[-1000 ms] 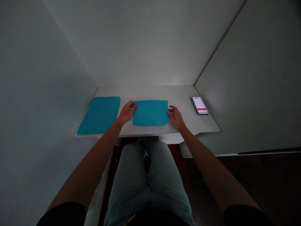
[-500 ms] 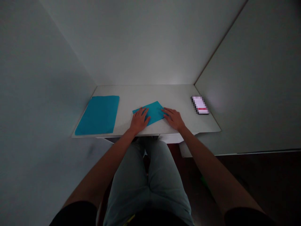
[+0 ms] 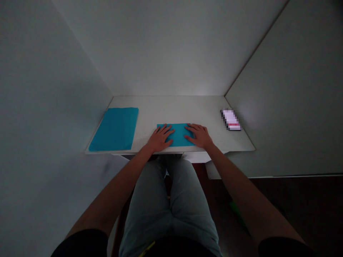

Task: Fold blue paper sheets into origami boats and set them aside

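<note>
A folded blue sheet [image 3: 178, 134] lies flat near the front edge of the white table [image 3: 171, 107]. My left hand [image 3: 160, 138] rests on its left part, fingers stretched out flat. My right hand [image 3: 199, 136] lies flat on its right part, fingers spread too. Both palms press down on the sheet. A second, larger blue sheet [image 3: 115, 129] lies unfolded at the table's left end, apart from both hands.
A lit phone [image 3: 230, 120], pixelated, lies at the table's right end by the right wall. White walls close the table in on the left, back and right. My legs in light trousers [image 3: 166, 200] are under the front edge.
The middle blue sheet went from a full rectangle to a narrower folded strip. Both hands moved from its side edges onto its top and now lie flat on it.
</note>
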The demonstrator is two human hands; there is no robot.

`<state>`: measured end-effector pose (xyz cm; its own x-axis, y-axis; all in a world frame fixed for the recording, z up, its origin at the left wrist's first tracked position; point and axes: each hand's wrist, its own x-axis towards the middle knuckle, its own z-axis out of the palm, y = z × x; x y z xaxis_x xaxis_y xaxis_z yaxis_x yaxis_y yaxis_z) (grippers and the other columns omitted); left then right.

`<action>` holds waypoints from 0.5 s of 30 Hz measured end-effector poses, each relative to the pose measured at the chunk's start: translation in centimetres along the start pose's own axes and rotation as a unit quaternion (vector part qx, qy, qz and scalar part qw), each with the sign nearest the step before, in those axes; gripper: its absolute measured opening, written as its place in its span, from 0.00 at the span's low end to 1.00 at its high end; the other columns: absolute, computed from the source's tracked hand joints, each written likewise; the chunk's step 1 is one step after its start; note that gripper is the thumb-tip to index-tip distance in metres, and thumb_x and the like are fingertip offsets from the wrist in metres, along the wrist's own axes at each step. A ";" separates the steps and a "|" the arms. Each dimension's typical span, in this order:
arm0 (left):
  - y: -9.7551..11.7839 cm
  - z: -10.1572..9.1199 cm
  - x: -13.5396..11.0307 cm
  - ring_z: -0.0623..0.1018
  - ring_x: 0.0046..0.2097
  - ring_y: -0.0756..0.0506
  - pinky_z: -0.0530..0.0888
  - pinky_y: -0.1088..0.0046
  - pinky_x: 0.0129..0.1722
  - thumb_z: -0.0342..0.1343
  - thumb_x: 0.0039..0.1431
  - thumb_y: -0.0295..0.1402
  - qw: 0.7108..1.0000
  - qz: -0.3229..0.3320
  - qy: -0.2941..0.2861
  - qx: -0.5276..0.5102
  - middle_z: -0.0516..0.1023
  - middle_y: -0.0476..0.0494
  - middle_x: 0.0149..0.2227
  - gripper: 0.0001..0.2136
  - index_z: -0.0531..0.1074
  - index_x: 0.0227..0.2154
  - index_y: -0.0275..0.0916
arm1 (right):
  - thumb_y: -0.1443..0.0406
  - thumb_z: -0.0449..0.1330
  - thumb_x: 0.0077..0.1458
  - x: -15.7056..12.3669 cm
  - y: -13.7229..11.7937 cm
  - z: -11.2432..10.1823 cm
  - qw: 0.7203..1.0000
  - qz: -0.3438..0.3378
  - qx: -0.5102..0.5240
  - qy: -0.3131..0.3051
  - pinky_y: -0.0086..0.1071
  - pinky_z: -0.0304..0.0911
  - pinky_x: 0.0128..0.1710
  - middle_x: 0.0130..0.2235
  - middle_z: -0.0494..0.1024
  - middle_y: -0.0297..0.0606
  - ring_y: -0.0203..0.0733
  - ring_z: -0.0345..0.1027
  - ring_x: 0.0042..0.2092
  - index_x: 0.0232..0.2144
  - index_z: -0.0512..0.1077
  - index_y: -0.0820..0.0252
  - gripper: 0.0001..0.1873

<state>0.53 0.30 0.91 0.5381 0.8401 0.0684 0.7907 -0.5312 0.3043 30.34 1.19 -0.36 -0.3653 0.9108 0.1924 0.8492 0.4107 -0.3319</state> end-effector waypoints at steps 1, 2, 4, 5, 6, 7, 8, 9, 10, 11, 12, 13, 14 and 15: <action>1.0 0.3 0.1 0.55 0.82 0.32 0.50 0.43 0.81 0.53 0.75 0.44 1.000 -0.017 0.007 0.004 0.61 0.39 0.80 0.28 0.67 0.74 0.44 | 0.41 0.55 0.73 0.0 0.0 0.0 1.000 0.002 -0.002 0.001 0.65 0.58 0.70 0.74 0.72 0.38 0.64 0.64 0.73 0.70 0.73 0.43 0.32; 2.1 0.7 0.2 0.56 0.82 0.32 0.50 0.43 0.81 0.53 0.75 0.44 1.000 -0.026 0.016 0.008 0.62 0.34 0.79 0.28 0.68 0.73 0.39 | 0.42 0.55 0.73 0.0 0.0 0.0 1.000 0.004 -0.004 0.001 0.64 0.58 0.70 0.74 0.72 0.38 0.64 0.64 0.73 0.70 0.74 0.43 0.32; 4.4 1.6 -0.1 0.57 0.81 0.32 0.50 0.45 0.81 0.54 0.75 0.47 0.999 -0.004 0.030 0.010 0.64 0.30 0.78 0.30 0.68 0.72 0.36 | 0.43 0.55 0.74 0.0 0.0 -0.1 1.000 0.010 -0.005 0.004 0.64 0.59 0.70 0.73 0.73 0.39 0.63 0.65 0.72 0.69 0.75 0.43 0.30; 5.5 2.1 -0.6 0.58 0.81 0.32 0.52 0.45 0.81 0.56 0.74 0.50 0.999 0.015 0.028 0.010 0.63 0.31 0.78 0.32 0.67 0.73 0.38 | 0.44 0.54 0.75 0.1 0.0 -0.1 1.000 0.012 -0.002 0.007 0.63 0.59 0.69 0.72 0.74 0.40 0.63 0.65 0.71 0.68 0.76 0.44 0.28; 6.3 2.5 -1.1 0.58 0.81 0.32 0.53 0.45 0.81 0.58 0.72 0.53 0.999 0.028 0.025 0.012 0.62 0.32 0.79 0.35 0.65 0.74 0.39 | 0.45 0.52 0.76 0.1 0.0 -0.1 1.000 0.015 0.005 0.010 0.63 0.60 0.69 0.71 0.75 0.40 0.62 0.66 0.71 0.67 0.77 0.44 0.28; 7.0 2.8 -1.8 0.57 0.81 0.32 0.54 0.44 0.80 0.59 0.72 0.54 0.999 0.038 0.023 0.017 0.61 0.33 0.79 0.36 0.64 0.74 0.39 | 0.46 0.51 0.77 0.1 0.1 -0.1 1.000 0.018 0.015 0.015 0.62 0.60 0.69 0.70 0.76 0.41 0.61 0.67 0.70 0.65 0.78 0.45 0.27; 7.4 3.0 -2.5 0.58 0.81 0.32 0.55 0.45 0.80 0.59 0.72 0.52 0.999 0.040 0.025 0.020 0.62 0.34 0.79 0.34 0.65 0.74 0.40 | 0.46 0.49 0.77 0.1 0.1 -0.1 0.999 0.022 0.026 0.021 0.61 0.61 0.69 0.69 0.78 0.42 0.60 0.67 0.69 0.64 0.79 0.47 0.28; 7.6 3.0 -3.2 0.59 0.81 0.33 0.56 0.45 0.80 0.58 0.73 0.48 0.999 0.039 0.028 0.020 0.64 0.35 0.78 0.30 0.67 0.72 0.40 | 0.46 0.47 0.78 0.2 0.2 -0.1 0.999 0.025 0.036 0.027 0.60 0.61 0.68 0.68 0.79 0.43 0.60 0.68 0.69 0.64 0.79 0.48 0.29; 7.5 2.9 -3.8 0.61 0.80 0.34 0.57 0.46 0.79 0.57 0.75 0.44 0.999 0.039 0.030 0.013 0.68 0.36 0.76 0.25 0.70 0.69 0.41 | 0.45 0.45 0.78 0.2 0.3 -0.1 0.998 0.030 0.044 0.034 0.59 0.61 0.68 0.66 0.80 0.44 0.60 0.68 0.68 0.64 0.78 0.50 0.31; 7.2 2.6 -4.3 0.65 0.78 0.35 0.58 0.47 0.79 0.55 0.76 0.39 0.999 0.037 0.032 -0.001 0.72 0.37 0.73 0.19 0.74 0.65 0.42 | 0.45 0.44 0.78 0.2 0.3 -0.1 0.997 0.034 0.050 0.039 0.59 0.61 0.68 0.66 0.81 0.46 0.60 0.69 0.68 0.65 0.78 0.52 0.33; 6.7 2.1 -4.6 0.71 0.74 0.36 0.61 0.48 0.77 0.53 0.77 0.36 0.999 0.032 0.036 -0.025 0.76 0.38 0.70 0.16 0.76 0.61 0.42 | 0.44 0.42 0.78 0.2 0.4 0.0 0.997 0.038 0.054 0.043 0.59 0.61 0.68 0.65 0.81 0.47 0.60 0.69 0.68 0.66 0.77 0.53 0.35; 6.1 1.5 -4.6 0.76 0.70 0.36 0.65 0.49 0.75 0.52 0.77 0.34 0.997 0.020 0.045 -0.056 0.80 0.38 0.66 0.13 0.77 0.56 0.43 | 0.43 0.41 0.78 0.2 0.5 0.1 0.996 0.042 0.056 0.046 0.58 0.61 0.68 0.65 0.81 0.48 0.61 0.69 0.68 0.67 0.76 0.54 0.36; 5.4 0.8 -4.5 0.80 0.64 0.37 0.70 0.51 0.71 0.51 0.77 0.35 0.994 -0.003 0.062 -0.095 0.83 0.38 0.61 0.12 0.78 0.52 0.43 | 0.42 0.41 0.78 0.2 0.6 0.2 0.996 0.044 0.060 0.048 0.58 0.61 0.68 0.65 0.80 0.49 0.61 0.69 0.68 0.67 0.75 0.55 0.37; 4.7 0.0 -4.1 0.82 0.58 0.37 0.75 0.53 0.66 0.51 0.77 0.37 0.985 -0.039 0.090 -0.140 0.84 0.38 0.56 0.11 0.78 0.49 0.42 | 0.42 0.40 0.78 0.2 0.7 0.2 0.996 0.045 0.064 0.052 0.58 0.61 0.68 0.66 0.80 0.48 0.61 0.69 0.68 0.67 0.74 0.55 0.38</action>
<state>2.05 -5.62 2.09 0.3982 0.8963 0.1951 0.7024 -0.4347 0.5636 30.79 1.65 -0.76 -0.2424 0.9380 0.2478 0.8190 0.3348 -0.4660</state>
